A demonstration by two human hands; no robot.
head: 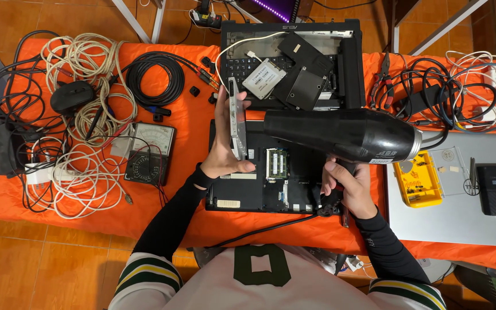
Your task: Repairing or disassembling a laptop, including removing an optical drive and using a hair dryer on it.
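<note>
At the left of the frame lay tangled white and black cables (81, 143), a black mouse (71, 96) and an analogue multimeter (149, 154) on the orange cloth (190, 120), all apart from the hands.

Left of centre, the left hand (223, 146) was closed on a thin silver drive tray (237, 117), held upright on its edge above the left end of the opened black laptop base (265, 172); thumb and fingers pinched its lower part. The tray appeared a light, stiff metal piece, thin enough to bend if levered, best held by its long edges as here.

At centre, the black hair dryer (343, 135) lay level over the laptop, its nozzle end pointing towards the tray. The right hand (348, 186) was clenched round its handle, lower centre right. The dryer looked bulky, rigid and moderately heavy, its smooth barrel likely slippery; the handle was judged the sound grip.

At right lay a yellow parts box (417, 179) on a grey laptop lid (460, 212).
</note>
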